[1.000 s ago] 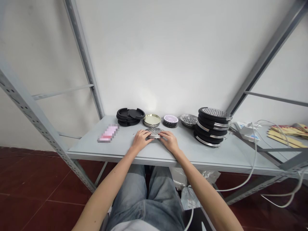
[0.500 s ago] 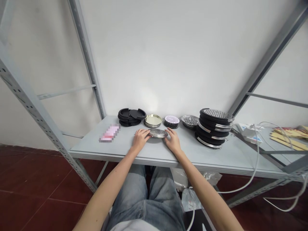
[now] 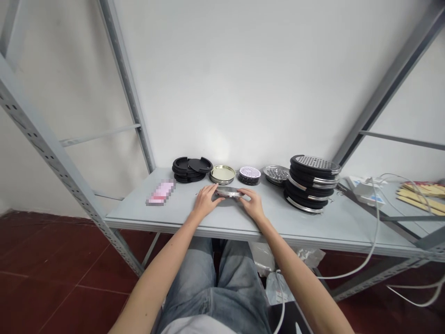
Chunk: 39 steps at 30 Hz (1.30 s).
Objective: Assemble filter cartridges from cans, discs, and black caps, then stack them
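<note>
Just in front of me, a round silver metal disc (image 3: 228, 191) is held between both hands a little above the table, tilted so that I see it nearly edge-on. My left hand (image 3: 206, 201) grips its left rim with thumb and fingers. On the opposite rim, my right hand (image 3: 253, 204) pinches it the same way. Behind the disc stand a stack of gold-rimmed round plates (image 3: 222, 173), a stack of small discs with a pale perforated top (image 3: 249, 175), and several silver perforated discs (image 3: 276, 173).
Black rings and a black disc (image 3: 192, 169) lie piled at the back left. To the right rises a tall stack of black and silver round parts (image 3: 312, 183). A blurred pink item (image 3: 161, 192) rests at the left. A white cable (image 3: 374, 241) hangs over the front edge.
The disc has tilted, so its patterned top face shows less and its rim more. Both hands keep their hold on it. The whole view has shifted slightly.
</note>
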Tool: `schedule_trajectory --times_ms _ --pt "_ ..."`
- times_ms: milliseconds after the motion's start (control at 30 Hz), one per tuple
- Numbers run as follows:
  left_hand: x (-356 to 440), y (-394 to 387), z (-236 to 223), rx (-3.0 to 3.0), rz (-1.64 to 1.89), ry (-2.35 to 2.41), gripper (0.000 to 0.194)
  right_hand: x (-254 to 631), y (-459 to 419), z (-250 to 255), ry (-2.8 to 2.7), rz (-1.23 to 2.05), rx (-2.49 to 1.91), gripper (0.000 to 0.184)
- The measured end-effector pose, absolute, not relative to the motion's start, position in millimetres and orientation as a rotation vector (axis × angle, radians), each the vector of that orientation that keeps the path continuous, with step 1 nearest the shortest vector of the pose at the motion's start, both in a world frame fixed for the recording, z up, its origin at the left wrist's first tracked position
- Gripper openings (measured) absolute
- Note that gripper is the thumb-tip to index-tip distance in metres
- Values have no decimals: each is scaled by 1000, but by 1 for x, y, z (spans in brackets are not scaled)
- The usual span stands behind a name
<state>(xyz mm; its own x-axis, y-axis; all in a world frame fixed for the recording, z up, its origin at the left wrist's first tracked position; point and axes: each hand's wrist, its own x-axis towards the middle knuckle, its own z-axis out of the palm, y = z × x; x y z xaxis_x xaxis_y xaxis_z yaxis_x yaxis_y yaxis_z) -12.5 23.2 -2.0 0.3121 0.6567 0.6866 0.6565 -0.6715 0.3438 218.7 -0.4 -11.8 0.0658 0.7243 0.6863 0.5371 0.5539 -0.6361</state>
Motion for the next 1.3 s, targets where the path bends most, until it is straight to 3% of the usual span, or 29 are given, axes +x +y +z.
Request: schedule_trajectory --times_ms 67,200,400,533,867,1067,1300 --pt "-13 25 -3 2506 1344 1249 60 220 3 -14 -1496 350 -1092 30" --pt "-15 25 -4 2488 1326 1150 42 224 13 -21 -1440 564 -1081 34" --pt "-15 20 -2 2544 1252 1246 31 222 6 -18 -1524 85 -1215 42" --pt "-14 20 -3 2567 1207 1293 33 215 -6 -8 -1807 -41 -1096 35" --pt "-13 19 -2 2618 1202 1101 46 229 12 -25 -1448 374 -1113 29" --pt "-14 19 -1 2593 1166 1061 43 231 18 -30 -1418 562 -1057 31" --pt "-13 15 3 2662 1132 1192 36 223 0 -13 -1656 177 -1118 40"
